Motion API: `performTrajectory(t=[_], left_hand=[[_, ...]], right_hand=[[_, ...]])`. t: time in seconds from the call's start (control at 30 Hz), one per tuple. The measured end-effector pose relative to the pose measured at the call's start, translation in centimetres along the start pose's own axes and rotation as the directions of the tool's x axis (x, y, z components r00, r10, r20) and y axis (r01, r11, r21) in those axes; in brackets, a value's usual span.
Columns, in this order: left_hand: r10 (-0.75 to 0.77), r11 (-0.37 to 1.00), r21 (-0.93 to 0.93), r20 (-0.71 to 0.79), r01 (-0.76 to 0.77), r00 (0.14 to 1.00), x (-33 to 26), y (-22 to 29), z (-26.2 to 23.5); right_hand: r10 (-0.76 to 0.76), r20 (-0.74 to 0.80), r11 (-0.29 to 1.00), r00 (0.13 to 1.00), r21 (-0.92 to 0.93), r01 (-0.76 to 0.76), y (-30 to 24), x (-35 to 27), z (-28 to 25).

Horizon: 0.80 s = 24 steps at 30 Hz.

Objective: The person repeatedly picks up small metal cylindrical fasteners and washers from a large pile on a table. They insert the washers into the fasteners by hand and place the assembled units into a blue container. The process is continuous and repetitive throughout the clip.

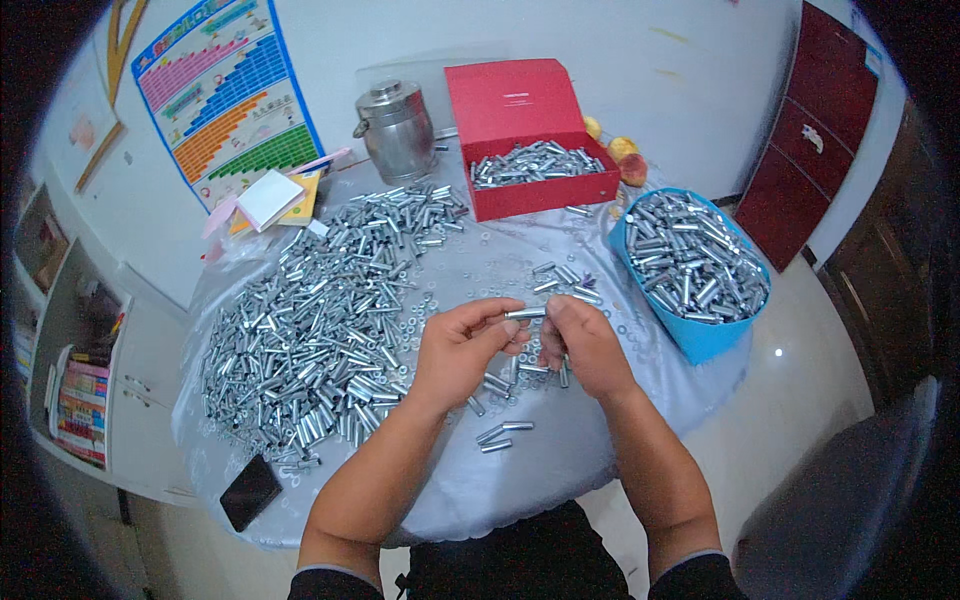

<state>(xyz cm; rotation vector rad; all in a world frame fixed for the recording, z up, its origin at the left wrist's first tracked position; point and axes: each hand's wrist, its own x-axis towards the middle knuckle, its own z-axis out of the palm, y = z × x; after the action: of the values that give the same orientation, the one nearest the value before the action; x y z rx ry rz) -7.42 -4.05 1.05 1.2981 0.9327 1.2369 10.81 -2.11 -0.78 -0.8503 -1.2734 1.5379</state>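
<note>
A short, shiny metal tube [525,313] lies level between my two hands over the middle of the table. My left hand [462,348] pinches its left end with thumb and fingertips. At the other end, my right hand [588,348] grips it between thumb and forefinger. Below and behind the hands lie a few loose tubes [506,432] and small ring washers [415,322]. A large heap of similar metal pieces [310,330] spreads over the table's left side. Whether a smaller part sits on the held tube I cannot make out.
An open red box [545,197] full of metal pieces stands at the back. To the right is a blue basket [690,335], also filled. Behind the heap are a steel pot [395,130] and papers [268,200]. A phone [250,493] lies near the cloth-covered table's [450,500] front left edge.
</note>
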Motion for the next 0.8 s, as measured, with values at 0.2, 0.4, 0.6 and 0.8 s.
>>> performTrajectory(t=[0.2,0.4,0.6,0.8], left_hand=[[-0.137,0.982,-0.121,0.048,0.142,0.989,0.9,0.1,3.8],[-0.083,0.993,-0.065,0.167,0.095,0.982,1.6,-0.9,7.1],[-0.1,0.982,-0.124,0.288,0.141,0.952,4.3,-3.0,11.7],[-0.212,0.944,-0.174,0.328,0.28,0.92,6.0,-3.2,15.5]], right_hand=[[-0.307,-0.132,0.914,0.942,-0.316,0.254,0.1,-2.8,-2.4],[-0.27,-0.223,0.915,0.937,-0.361,0.178,-1.2,-5.9,-5.6],[-0.388,-0.435,0.893,0.813,-0.395,0.216,-1.9,-8.0,-8.8],[-0.336,-0.559,0.935,0.758,-0.293,0.198,-2.6,-9.4,-11.3]])
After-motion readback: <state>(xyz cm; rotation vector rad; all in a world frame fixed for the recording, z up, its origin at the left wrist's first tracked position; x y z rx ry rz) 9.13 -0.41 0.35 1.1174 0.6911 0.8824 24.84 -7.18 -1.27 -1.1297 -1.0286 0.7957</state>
